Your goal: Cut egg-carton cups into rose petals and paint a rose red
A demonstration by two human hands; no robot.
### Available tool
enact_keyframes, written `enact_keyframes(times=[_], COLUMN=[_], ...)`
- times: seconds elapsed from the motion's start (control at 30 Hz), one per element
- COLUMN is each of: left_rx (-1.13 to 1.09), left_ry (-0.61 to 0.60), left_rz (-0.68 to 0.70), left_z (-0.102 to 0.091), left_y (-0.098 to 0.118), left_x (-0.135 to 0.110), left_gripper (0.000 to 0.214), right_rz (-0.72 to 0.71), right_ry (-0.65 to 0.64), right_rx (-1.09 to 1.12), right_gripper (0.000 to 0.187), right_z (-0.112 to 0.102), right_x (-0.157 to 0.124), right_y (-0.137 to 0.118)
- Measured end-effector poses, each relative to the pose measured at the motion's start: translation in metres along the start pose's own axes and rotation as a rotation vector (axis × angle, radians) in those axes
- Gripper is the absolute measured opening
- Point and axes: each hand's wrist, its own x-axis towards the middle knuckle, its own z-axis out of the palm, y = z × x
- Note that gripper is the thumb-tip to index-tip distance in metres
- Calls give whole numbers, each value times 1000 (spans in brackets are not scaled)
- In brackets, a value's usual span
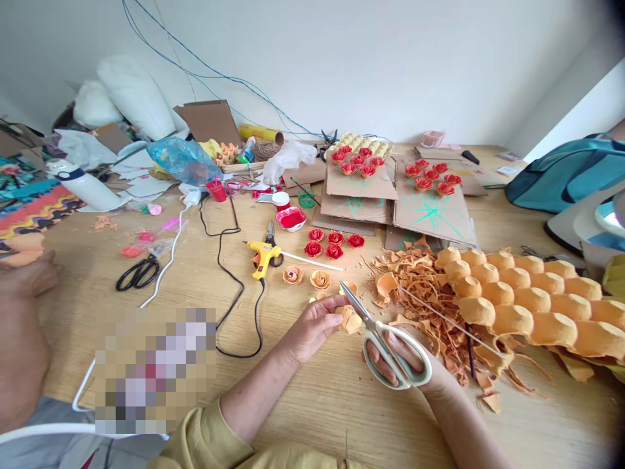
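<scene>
My left hand (pixel 316 329) pinches a cup-shaped piece of orange egg carton (pixel 350 320) over the table. In my right hand (pixel 398 355) is a pair of scissors (pixel 375 339) with pale handles, its blades pointing up and left beside the carton piece. Just beyond lie an unpainted carton rose (pixel 321 280) and another with a pinkish centre (pixel 292 275). Several red painted roses (pixel 334 239) stand behind them. Close to my right hand is a heap of orange carton scraps (pixel 430 306), with a cut cup (pixel 387 285) at its edge.
An orange egg tray (pixel 527 293) sits at right. A yellow glue gun (pixel 263 256) with a black cord lies left of the roses, near a dish of red paint (pixel 291 218). Cardboard sheets (pixel 359 185) carry more red roses. Black-handled scissors (pixel 138 272) and another person's arm (pixel 22 326) are at left.
</scene>
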Motion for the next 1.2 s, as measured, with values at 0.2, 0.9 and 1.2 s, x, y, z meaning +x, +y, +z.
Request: enact_keyframes(times=[0.2, 0.9, 1.2], left_rx=[221, 621, 559], left_ry=[24, 320, 315], left_rz=[48, 360, 307], left_z=[0, -12, -8], left_y=[-2, -1, -1], left_x=[-1, 1, 2], left_gripper=[43, 19, 20], right_rz=[-97, -406, -416], right_ry=[131, 372, 414], right_rx=[-23, -1278, -1423], right_gripper=[53, 17, 12], right_z=[-2, -4, -4], right_x=[5, 10, 8], right_y=[4, -6, -9])
